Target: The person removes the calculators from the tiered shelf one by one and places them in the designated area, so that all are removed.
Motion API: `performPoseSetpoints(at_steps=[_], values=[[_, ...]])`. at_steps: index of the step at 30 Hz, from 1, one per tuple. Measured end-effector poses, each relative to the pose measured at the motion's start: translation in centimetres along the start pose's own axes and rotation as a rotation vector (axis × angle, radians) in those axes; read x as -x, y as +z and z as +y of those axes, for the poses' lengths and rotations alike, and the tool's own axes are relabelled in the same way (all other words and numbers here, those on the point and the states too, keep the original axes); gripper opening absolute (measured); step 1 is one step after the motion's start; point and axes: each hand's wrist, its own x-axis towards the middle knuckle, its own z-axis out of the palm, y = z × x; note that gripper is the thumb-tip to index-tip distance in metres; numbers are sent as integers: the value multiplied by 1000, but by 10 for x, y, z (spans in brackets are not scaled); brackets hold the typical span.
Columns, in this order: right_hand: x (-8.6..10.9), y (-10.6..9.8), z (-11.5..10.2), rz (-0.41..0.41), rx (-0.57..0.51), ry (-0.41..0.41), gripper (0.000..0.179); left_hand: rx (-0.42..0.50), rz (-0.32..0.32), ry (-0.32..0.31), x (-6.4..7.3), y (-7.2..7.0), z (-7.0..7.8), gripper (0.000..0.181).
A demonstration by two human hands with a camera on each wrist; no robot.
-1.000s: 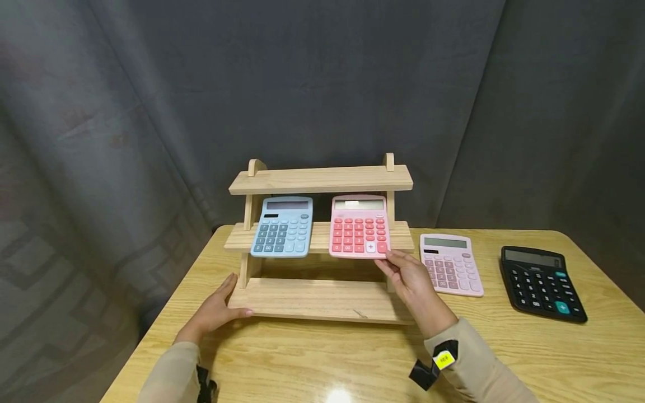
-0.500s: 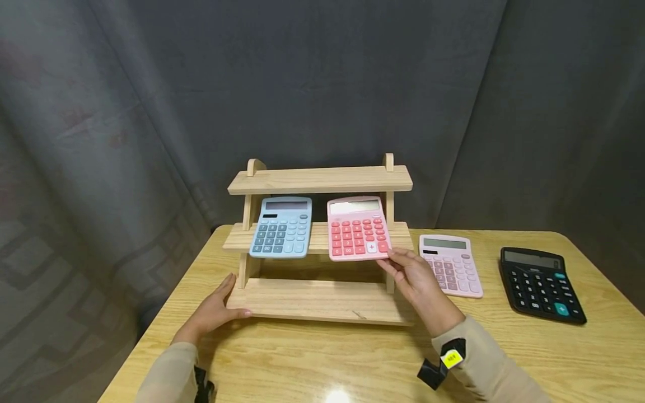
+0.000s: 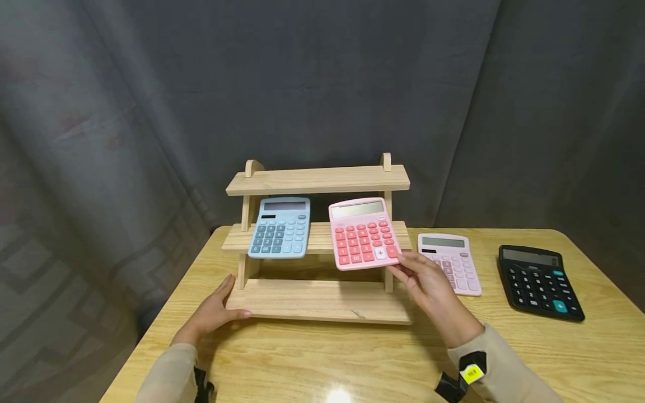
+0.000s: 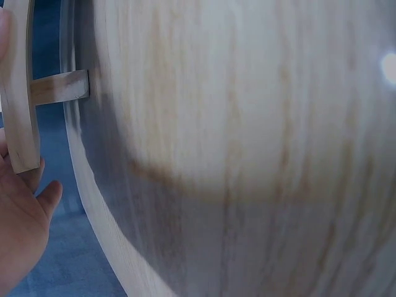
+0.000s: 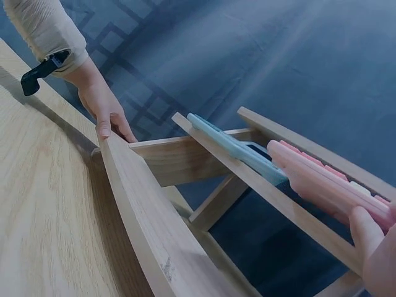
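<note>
My right hand [image 3: 429,286] pinches the lower right corner of a pink calculator [image 3: 361,230] with coral keys. The calculator is tilted in front of the middle shelf of a three-tier wooden display rack [image 3: 317,301]; in the right wrist view its pink body [image 5: 318,179] overlaps that shelf, the thumb against it. To its left, a blue calculator [image 3: 279,226] leans on the same shelf. My left hand [image 3: 213,314] holds the left end of the bottom shelf, thumb along the front edge; part of this hand [image 4: 21,229] shows at the left wrist view's edge.
Right of the rack, a pale pink calculator [image 3: 466,266] lies on the wooden table [image 3: 302,358], partly behind my right hand. Farther right is a black calculator [image 3: 541,282] with a teal plus key. A dark grey curtain [image 3: 322,84] hangs behind the table.
My right hand has drawn the pink calculator's lower end forward and to the right, so it now sits turned and lower. The left hand stays on the rack.
</note>
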Motion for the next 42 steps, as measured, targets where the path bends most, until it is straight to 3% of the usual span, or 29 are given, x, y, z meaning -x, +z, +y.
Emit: performPoseSetpoints(at_steps=[7,14,21,26,33,42], values=[[11,-6,-6,-57,8,-28,21,7,0,-12,0,0,-1,109],[23,-14,-12,-59,-22,-33,15,9,-5,-13,0,-1,2,108],[36,-27,-19,-157,-10,-76,18,13,-10,-5,1,-1,3,108],[46,-41,-25,-192,-62,-84,19,22,-10,-1,1,0,1,107],[57,-64,-31,-198,-119,-97,24,22,-18,8,2,0,-2,107],[64,-92,-36,-133,-99,-120,24,30,5,19,1,1,-2,108]])
